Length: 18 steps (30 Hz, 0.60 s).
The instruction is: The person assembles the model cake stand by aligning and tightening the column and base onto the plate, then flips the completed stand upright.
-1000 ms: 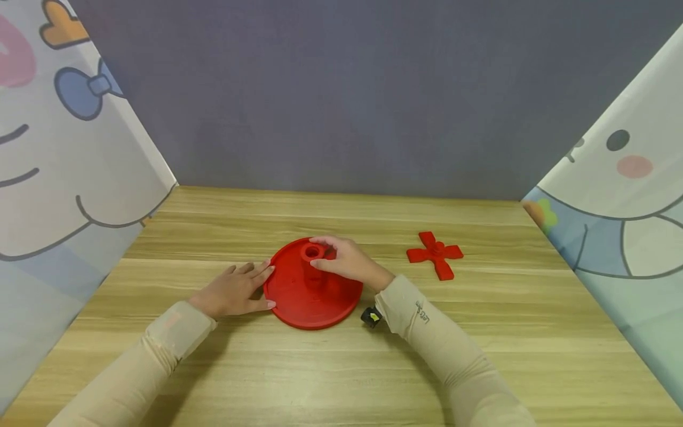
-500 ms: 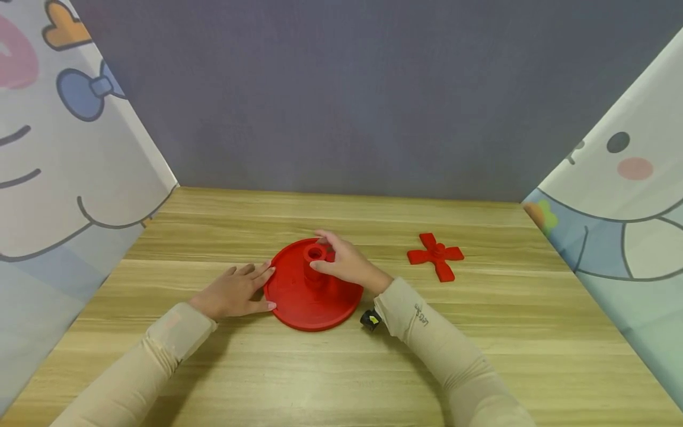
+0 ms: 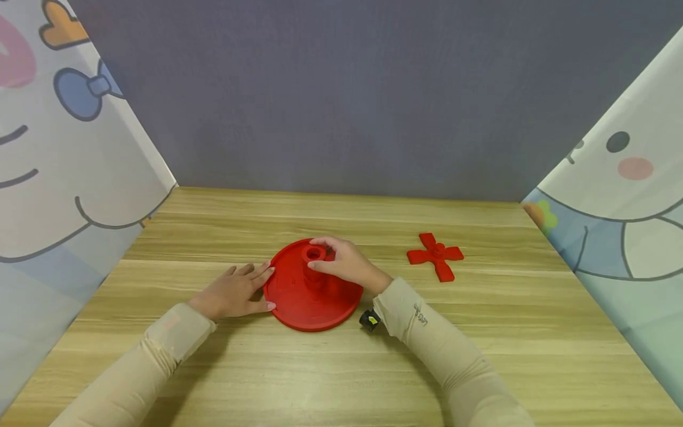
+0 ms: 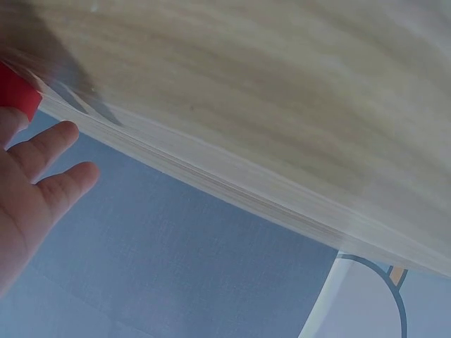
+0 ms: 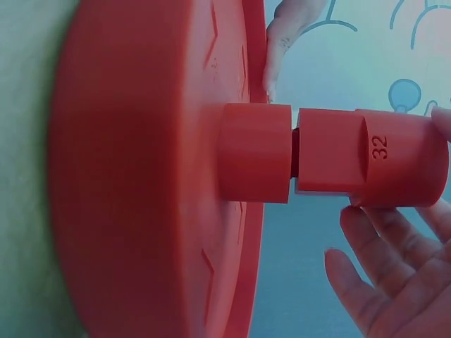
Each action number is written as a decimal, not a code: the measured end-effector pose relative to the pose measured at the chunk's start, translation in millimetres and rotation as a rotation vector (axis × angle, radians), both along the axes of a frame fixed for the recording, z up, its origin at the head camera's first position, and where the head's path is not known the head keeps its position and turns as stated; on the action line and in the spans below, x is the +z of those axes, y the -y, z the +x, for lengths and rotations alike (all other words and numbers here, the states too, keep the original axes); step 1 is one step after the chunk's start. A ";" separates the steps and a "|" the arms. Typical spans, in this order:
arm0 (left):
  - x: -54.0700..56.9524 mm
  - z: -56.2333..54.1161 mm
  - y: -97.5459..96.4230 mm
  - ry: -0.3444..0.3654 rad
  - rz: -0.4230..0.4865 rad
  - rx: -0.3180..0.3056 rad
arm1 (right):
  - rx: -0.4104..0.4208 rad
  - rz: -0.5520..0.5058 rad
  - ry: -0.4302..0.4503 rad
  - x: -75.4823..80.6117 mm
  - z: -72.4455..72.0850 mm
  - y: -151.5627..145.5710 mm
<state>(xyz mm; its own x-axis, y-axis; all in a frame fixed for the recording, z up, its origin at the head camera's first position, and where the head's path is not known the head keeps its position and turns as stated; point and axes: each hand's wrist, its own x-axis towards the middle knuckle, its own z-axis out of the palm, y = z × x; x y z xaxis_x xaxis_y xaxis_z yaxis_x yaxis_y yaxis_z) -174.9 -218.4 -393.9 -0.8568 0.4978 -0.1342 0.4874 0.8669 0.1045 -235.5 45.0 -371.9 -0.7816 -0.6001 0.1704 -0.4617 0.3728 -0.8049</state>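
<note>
At the red disc's (image 3: 309, 313) left rim rests the left hand (image 3: 233, 292), fingers straight. Over the disc's centre, a hollow red cylinder (image 5: 370, 158) stands, long axis vertical — open end up — pinched by the right hand (image 3: 347, 263), which covers its right side. Right of the disc, slightly farther, a red cross (image 3: 436, 256) lies on the desk (image 3: 267, 379).

Light wood-grain tabletop (image 3: 299, 379), plain dark grey-blue back panel (image 3: 341, 95), pale cartoon-printed side panels (image 3: 58, 154) left and right

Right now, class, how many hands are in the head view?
2: the left hand on the left edge of the red disc, the right hand around the red cylinder above it.
</note>
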 end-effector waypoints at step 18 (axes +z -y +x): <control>1.3 0.4 -0.8 -0.002 -0.002 -0.006 | 0.001 0.059 -0.006 1.7 -2.1 -1.8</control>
<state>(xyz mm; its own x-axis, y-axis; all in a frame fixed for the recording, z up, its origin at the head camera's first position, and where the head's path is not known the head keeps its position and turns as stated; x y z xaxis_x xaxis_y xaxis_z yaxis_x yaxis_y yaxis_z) -174.5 -217.5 -392.6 -0.8539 0.5030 -0.1334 0.4931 0.8640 0.1017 -237.6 46.7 -370.2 -0.7797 -0.6103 0.1397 -0.4673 0.4188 -0.7786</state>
